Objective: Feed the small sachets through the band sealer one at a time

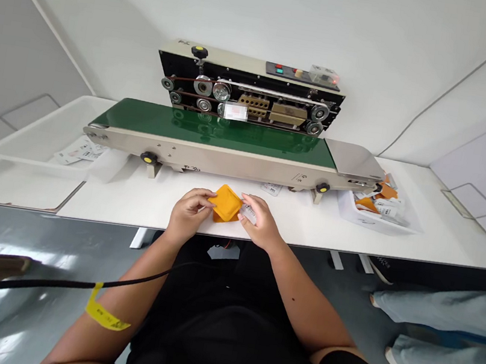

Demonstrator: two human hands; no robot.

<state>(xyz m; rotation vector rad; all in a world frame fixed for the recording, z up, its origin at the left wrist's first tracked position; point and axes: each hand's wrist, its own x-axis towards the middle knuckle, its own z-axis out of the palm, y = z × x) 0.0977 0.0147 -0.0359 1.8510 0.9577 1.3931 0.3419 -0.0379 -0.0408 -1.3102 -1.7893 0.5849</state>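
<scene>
In front of me, just over the table's near edge, an orange square pouch (226,201) is held up by its sides, one corner pointing up. My left hand (188,215) pinches its left corner between thumb and fingers. At its right edge, the thumb and fingertips of my right hand (263,224) close on the pouch. Below it, a second orange layer (224,219) peeks out; whether it is separate cannot be made out. A white printed sachet (248,212) shows between my right fingers, and I cannot tell whether it is held or lies behind.
Beyond my hands stands a band sealing machine (249,95) with a green conveyor belt (227,134). A white bin (380,225) of orange and white packets is on the right, a translucent tray (27,125) with white packets on the left. A black cable (49,283) crosses my left arm. Another person's legs (456,311) are at right.
</scene>
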